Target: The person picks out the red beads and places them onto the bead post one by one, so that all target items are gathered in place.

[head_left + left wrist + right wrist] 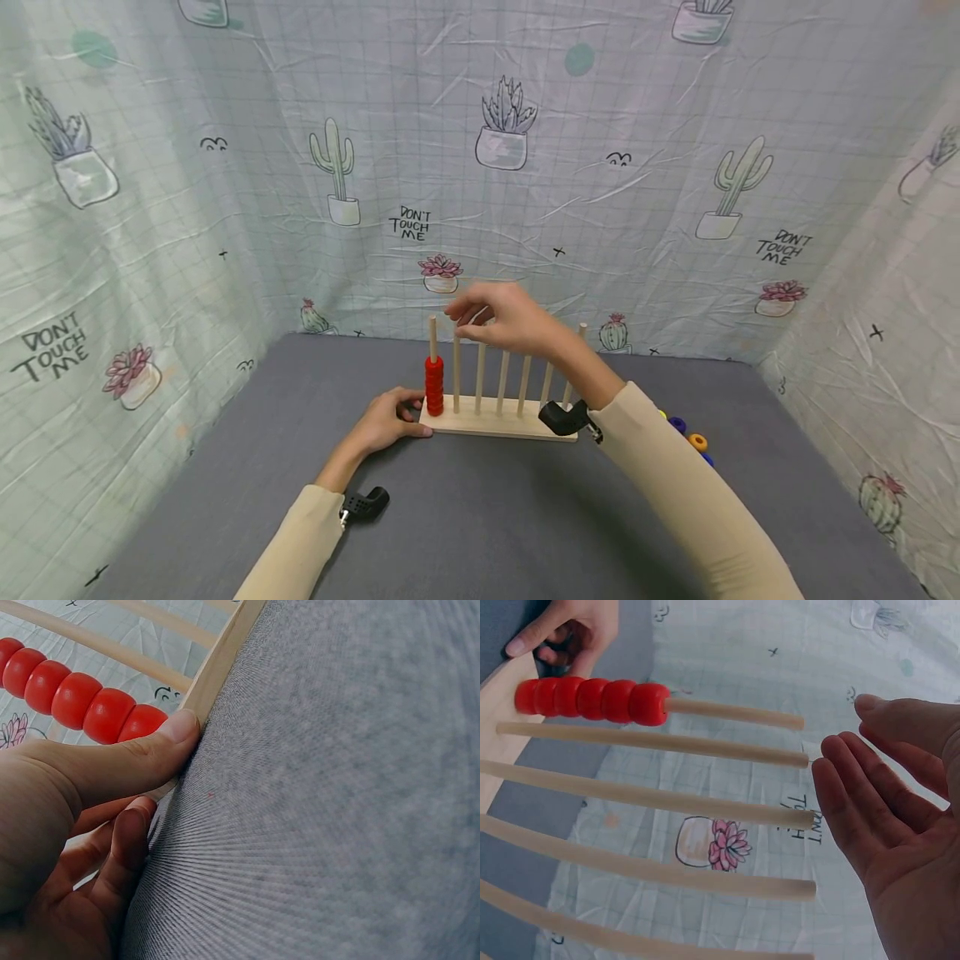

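A wooden peg rack [495, 427] stands on the table, with a row of upright pegs on its base. Several red beads [434, 386] are stacked on the leftmost peg, whose upper part is bare. At the rack's left end my left hand [386, 421] grips the base, thumb along the edge [161, 754] and fingers curled at the end. My right hand [510, 317] hovers by the tops of the left pegs. In the right wrist view its fingers [855, 780] are loosely bent, apart from the thumb, and nothing is held between them. The other pegs [652, 787] in that view carry no beads.
Loose beads, among them an orange bead [697, 442] and a blue bead [677, 425], lie on the grey table [465, 517] to the right, partly hidden by my right sleeve [675, 483]. A cactus-print curtain [420, 167] encloses the back and sides.
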`<act>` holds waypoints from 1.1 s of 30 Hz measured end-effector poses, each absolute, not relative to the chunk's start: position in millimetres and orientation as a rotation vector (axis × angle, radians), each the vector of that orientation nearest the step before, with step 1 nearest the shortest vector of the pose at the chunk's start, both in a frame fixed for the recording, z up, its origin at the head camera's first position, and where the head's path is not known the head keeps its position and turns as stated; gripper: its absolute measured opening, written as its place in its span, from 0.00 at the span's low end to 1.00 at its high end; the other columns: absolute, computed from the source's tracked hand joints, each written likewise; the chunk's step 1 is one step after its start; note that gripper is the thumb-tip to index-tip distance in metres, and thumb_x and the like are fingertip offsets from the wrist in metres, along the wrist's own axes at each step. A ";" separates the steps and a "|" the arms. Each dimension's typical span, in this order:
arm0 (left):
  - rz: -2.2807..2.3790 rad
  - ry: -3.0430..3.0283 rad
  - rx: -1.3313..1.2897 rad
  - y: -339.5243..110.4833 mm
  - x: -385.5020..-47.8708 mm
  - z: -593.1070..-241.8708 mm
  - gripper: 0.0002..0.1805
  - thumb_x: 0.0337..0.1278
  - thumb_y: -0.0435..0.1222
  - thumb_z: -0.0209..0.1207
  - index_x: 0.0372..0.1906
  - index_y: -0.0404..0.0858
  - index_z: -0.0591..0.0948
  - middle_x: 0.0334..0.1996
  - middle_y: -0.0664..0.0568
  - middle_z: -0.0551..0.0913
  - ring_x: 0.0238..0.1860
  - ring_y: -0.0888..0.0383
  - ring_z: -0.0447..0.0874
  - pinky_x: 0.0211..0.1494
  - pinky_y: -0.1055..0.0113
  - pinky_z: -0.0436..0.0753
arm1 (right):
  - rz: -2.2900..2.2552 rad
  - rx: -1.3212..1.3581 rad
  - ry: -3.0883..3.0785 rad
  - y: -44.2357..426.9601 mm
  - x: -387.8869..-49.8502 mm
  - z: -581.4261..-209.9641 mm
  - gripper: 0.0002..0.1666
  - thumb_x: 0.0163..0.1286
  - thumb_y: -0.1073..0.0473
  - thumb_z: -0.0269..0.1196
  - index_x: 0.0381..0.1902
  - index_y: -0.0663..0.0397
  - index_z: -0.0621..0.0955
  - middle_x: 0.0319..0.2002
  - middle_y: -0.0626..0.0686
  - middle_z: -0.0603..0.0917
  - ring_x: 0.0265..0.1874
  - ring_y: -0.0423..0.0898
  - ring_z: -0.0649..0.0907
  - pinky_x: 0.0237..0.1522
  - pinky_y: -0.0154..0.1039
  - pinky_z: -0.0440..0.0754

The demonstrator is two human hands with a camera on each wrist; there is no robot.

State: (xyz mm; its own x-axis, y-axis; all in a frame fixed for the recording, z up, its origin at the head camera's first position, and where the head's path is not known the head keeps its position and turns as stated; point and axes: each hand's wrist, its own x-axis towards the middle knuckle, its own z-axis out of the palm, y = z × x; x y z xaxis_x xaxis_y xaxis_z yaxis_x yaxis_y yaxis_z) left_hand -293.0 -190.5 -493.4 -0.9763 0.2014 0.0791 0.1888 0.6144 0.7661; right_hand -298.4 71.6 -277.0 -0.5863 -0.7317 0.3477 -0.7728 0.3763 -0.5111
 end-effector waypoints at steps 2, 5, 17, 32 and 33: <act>1.328 2.810 0.337 -191.0 -293.4 -493.8 0.39 0.44 0.40 0.81 0.65 0.36 0.81 0.47 0.48 0.84 0.38 0.58 0.79 0.43 0.63 0.77 | 0.995 1.402 -2.551 75.2 -294.5 -279.5 0.16 0.71 0.65 0.68 0.55 0.61 0.85 0.50 0.59 0.89 0.47 0.49 0.89 0.53 0.40 0.86; 1.324 2.810 0.341 -191.5 -293.5 -494.1 0.39 0.44 0.40 0.81 0.65 0.36 0.81 0.47 0.48 0.83 0.38 0.58 0.79 0.43 0.63 0.77 | 0.993 1.410 -2.547 81.0 -289.9 -285.5 0.17 0.71 0.65 0.68 0.56 0.61 0.85 0.51 0.59 0.89 0.47 0.49 0.89 0.52 0.38 0.86; 1.322 2.809 0.332 -191.0 -292.3 -492.5 0.39 0.45 0.40 0.81 0.66 0.35 0.81 0.48 0.48 0.84 0.38 0.58 0.79 0.43 0.63 0.77 | 1.012 1.371 -2.545 102.7 -273.5 -311.1 0.17 0.70 0.64 0.69 0.56 0.58 0.85 0.51 0.55 0.89 0.45 0.46 0.89 0.50 0.45 0.87; 1.328 2.811 0.352 -191.6 -290.9 -492.0 0.39 0.45 0.40 0.81 0.66 0.34 0.80 0.48 0.47 0.84 0.39 0.58 0.79 0.43 0.63 0.77 | 1.042 1.356 -2.581 126.2 -263.8 -347.8 0.17 0.70 0.64 0.69 0.56 0.57 0.85 0.49 0.54 0.89 0.45 0.46 0.89 0.50 0.45 0.87; 1.331 2.808 0.350 -191.5 -290.6 -491.8 0.39 0.45 0.39 0.81 0.66 0.33 0.80 0.48 0.47 0.84 0.39 0.58 0.79 0.43 0.63 0.77 | 1.040 1.358 -2.578 127.8 -263.2 -350.3 0.17 0.70 0.64 0.69 0.56 0.57 0.85 0.49 0.54 0.89 0.45 0.45 0.89 0.49 0.45 0.87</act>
State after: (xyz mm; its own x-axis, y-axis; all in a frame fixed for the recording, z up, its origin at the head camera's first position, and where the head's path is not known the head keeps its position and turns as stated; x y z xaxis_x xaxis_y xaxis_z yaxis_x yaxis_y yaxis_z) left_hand -290.6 -191.5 -491.8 -0.9748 0.2075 0.0823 0.1951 0.6128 0.7658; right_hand -263.2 127.8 -350.3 -0.6137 -0.7150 0.3350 -0.7473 0.3891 -0.5386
